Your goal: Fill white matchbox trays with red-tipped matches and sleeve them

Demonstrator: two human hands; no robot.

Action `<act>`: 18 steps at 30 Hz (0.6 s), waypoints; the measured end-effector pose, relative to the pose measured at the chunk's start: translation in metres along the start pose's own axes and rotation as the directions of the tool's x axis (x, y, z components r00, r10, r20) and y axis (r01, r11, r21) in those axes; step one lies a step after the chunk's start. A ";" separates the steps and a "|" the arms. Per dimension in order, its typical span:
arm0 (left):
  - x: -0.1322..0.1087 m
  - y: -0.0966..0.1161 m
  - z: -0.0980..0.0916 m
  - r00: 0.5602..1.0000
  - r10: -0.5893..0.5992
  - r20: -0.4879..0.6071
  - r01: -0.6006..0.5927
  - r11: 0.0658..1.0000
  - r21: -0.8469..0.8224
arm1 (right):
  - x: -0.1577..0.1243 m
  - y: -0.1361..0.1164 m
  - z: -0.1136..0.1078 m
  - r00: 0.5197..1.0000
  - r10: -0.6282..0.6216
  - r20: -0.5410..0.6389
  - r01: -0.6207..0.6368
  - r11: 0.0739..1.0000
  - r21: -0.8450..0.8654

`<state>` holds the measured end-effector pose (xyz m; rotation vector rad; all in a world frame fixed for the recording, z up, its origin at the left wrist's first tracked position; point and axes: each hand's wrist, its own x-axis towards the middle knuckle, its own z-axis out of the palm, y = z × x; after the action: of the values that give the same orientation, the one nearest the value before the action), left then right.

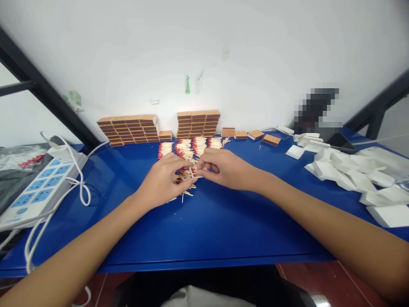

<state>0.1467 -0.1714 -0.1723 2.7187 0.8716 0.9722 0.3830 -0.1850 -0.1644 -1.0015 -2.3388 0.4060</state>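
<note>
Over the middle of the blue table, a small white matchbox tray (193, 172) with red match heads in it is held between my two hands. My left hand (162, 180) grips its left side with thumb and forefinger, the other fingers curled. The fingertips of my right hand (223, 167) pinch together at the tray's right end; whether they also hold a match is hidden. Beneath and behind the hands lie loose matches (183, 149) with red heads, in several rough bundles. A few stray matches (185, 194) lie in front of my left hand.
Filled-looking matchboxes stand in a left stack (131, 129) and a middle stack (198, 123) against the wall. Several single matchboxes (271, 139) lie right of them. A pile of white trays (348, 170) covers the right side. At left lies a power strip (41, 187) with white cables.
</note>
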 end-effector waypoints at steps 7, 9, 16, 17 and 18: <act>0.000 0.002 -0.001 0.999 0.014 0.038 -0.014 1.000 -0.015 | -0.001 -0.001 0.004 0.999 -0.002 0.032 0.000 0.999 0.047; 0.000 0.002 -0.001 0.998 0.010 0.061 -0.008 1.000 -0.024 | -0.001 -0.002 0.005 0.998 -0.010 0.057 0.007 0.998 0.056; 0.001 0.001 0.000 0.997 -0.011 0.074 0.012 1.000 -0.007 | -0.001 0.001 0.005 0.995 0.011 0.102 -0.011 1.000 0.006; 0.001 0.000 0.000 0.998 -0.008 0.067 0.008 1.000 0.000 | -0.001 0.001 0.004 0.995 0.015 0.097 -0.015 1.000 -0.003; 0.001 0.000 0.000 0.998 -0.007 0.061 0.007 1.000 0.007 | -0.001 0.000 0.003 0.995 0.018 0.093 -0.017 1.000 -0.011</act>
<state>0.1473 -0.1704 -0.1718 2.7334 0.8741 0.8815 0.3820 -0.1860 -0.1675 -1.0291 -2.4191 0.4569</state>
